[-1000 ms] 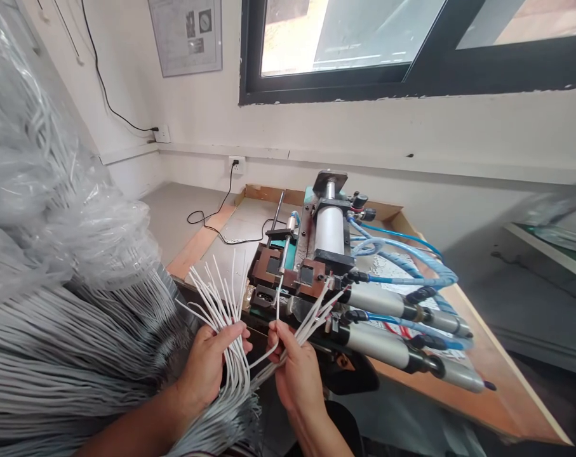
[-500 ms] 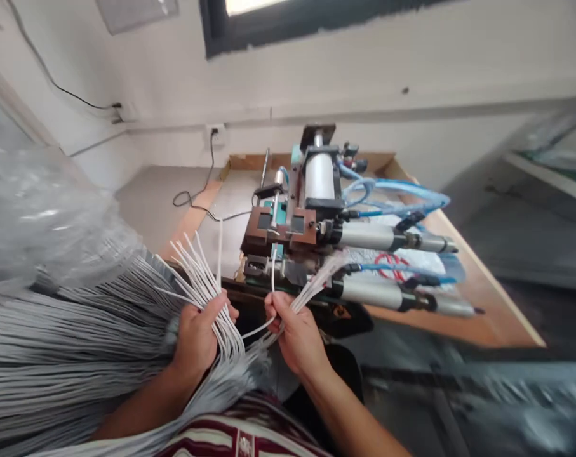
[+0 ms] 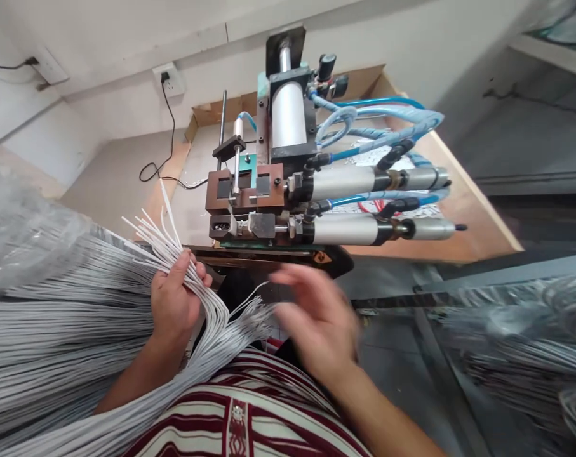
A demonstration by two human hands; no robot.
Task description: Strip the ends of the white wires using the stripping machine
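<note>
Pale wall [image 3: 249, 44] up top, seen from the head, and we count two outlets on it: one far left [image 3: 50, 65], one nearer the machine [image 3: 168, 80], a black plug in each. One wooden bench [image 3: 468, 241] below, one machine [image 3: 244, 190] on it. Count its big silver cylinders: three! One stands at the back [image 3: 289, 114], two lie one before the other, the rear one [image 3: 345, 184] and the front one [image 3: 345, 229]. Blue hoses [image 3: 378, 114] loop behind them, too tangled to number.

Now the hands, two of them. Left hand [image 3: 176, 301]: fingers closed firmly round one bundle of wires [image 3: 211, 304], just in front of the bench. Too many strands to count, but what a look: slim, whitish, smooth, tips fanned up and left above the fist, one standing taller than its neighbours, the lower part curving down to the right.

Right hand [image 3: 323, 324], badly blurred: fingers loosely bent, thumb apart from them, nothing seen between. It hangs close to the frayed-looking ends of a second bundle [image 3: 187, 374], greyer, lying over one striped shirt [image 3: 273, 393]. Far left, one great heap of grey wires [image 3: 68, 324], clear plastic [image 3: 35, 235] over its upper part.
</note>
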